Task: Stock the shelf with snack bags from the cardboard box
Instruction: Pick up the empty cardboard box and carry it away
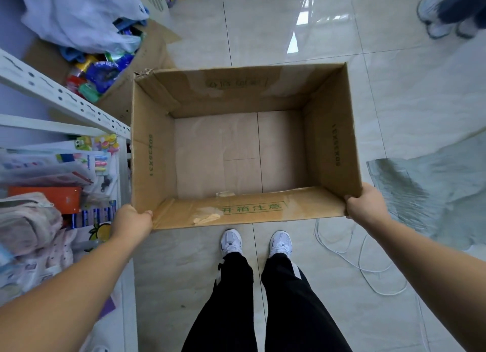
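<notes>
An open brown cardboard box [331,151] hangs in front of me above the tiled floor, and nothing lies inside it. My left hand [132,220] grips its near left corner. My right hand [366,203] grips its near right corner. The white metal shelf [60,94] stands at my left, holding packaged stationery and soft pouches on its lower level. A second cardboard box [147,59] with colourful snack bags [101,74] under a pale plastic sheet sits on the floor beyond the shelf.
A white cable [365,266] loops on the floor at my right, beside a crumpled clear plastic sheet [420,188]. Another person's shoes [441,20] stand at the top right. My own feet [256,242] are just below the held box.
</notes>
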A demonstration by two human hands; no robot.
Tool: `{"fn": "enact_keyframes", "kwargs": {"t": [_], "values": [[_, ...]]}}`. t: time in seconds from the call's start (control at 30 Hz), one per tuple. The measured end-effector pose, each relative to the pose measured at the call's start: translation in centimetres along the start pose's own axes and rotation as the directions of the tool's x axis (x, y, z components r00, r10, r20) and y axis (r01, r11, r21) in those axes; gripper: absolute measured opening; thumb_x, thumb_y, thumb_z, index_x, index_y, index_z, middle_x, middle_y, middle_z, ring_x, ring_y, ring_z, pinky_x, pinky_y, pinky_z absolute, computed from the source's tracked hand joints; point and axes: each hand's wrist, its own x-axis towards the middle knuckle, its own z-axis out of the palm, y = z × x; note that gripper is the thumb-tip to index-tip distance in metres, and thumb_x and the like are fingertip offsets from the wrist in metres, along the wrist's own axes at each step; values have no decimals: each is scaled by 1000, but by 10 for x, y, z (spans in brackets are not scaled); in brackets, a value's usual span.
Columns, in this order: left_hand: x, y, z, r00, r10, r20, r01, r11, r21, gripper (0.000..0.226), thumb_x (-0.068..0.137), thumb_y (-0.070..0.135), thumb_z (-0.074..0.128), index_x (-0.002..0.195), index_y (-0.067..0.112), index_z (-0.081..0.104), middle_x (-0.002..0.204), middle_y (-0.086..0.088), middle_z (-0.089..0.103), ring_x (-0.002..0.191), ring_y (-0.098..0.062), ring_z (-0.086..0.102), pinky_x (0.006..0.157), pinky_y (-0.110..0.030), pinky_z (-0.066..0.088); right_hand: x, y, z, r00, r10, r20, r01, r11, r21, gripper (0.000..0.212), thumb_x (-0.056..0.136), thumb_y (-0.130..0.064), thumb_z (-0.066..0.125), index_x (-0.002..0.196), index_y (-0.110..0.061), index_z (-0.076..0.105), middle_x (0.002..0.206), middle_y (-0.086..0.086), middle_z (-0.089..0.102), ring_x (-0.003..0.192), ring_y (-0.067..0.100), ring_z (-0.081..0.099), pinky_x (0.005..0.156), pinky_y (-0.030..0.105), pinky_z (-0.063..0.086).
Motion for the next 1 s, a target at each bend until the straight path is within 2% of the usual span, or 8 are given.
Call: {"fn": "enact_keyframes", "kwargs": {"t": [0.13,0.33,0.47,0.53,0.67,0.87,0.93,1.0], "values": [[-20,27,-44,998,69,-2,-69,995,-73,30,91,17,67,113,-3,63,109,-22,67,104,-41,62,82,-37,48,-22,-27,-43,1000,-8,-5,8,1000,18,20,79,-4,52,93,-12,64,74,14,70,66,36,71,67,50,62],[-57,76,-100,986,165,19,-162,978,-132,24,89,15,64,104,-4,64,101,-26,68,94,-45,66,80,-48,56,-39,-69,-124,999,-22,-35,26,992,123,22,85,3,50,92,-13,63,71,14,67,60,39,72,60,54,62],[-81,122,-124,973,213,92,-170,923,-344,23,88,3,61,110,9,57,117,-19,62,94,-41,65,77,-53,61,-41,-81,-172,997,-13,-70,22,992,124,21,87,4,51,90,-13,63,71,16,67,59,39,73,57,52,62],[-105,150,-134,969,239,67,-191,890,-415,26,91,-3,57,114,8,55,120,-13,58,96,-40,63,71,-46,62,-38,-84,-197,996,-9,-86,20,993,120,17,89,2,53,94,-11,63,78,19,71,57,37,73,58,49,63],[-139,195,-132,959,283,14,-259,898,-356,21,93,-4,55,113,3,56,117,-15,60,90,-38,64,35,-20,51,-9,-78,-234,997,-6,-74,20,982,187,14,91,-1,53,101,-6,62,86,23,71,64,42,74,67,57,62],[-162,262,-116,969,240,54,-206,912,-354,24,92,-3,53,111,11,50,115,-13,54,90,-45,69,59,-49,63,43,-78,-295,998,-52,-21,56,973,223,16,91,2,51,99,-5,63,83,20,66,67,44,72,62,57,62],[-169,284,-107,971,237,27,-218,927,-305,22,91,0,55,112,6,53,107,-15,59,80,-42,72,66,-51,63,59,-81,-321,998,-68,-5,67,971,229,17,91,3,51,100,-3,64,84,19,65,67,44,71,56,56,61],[-181,304,-97,977,212,14,-196,923,-330,23,92,-1,54,115,3,53,104,-16,60,77,-41,72,57,-44,63,74,-84,-347,996,-87,7,83,969,232,19,91,4,49,101,-2,64,83,19,64,68,44,71,51,53,61]]}}
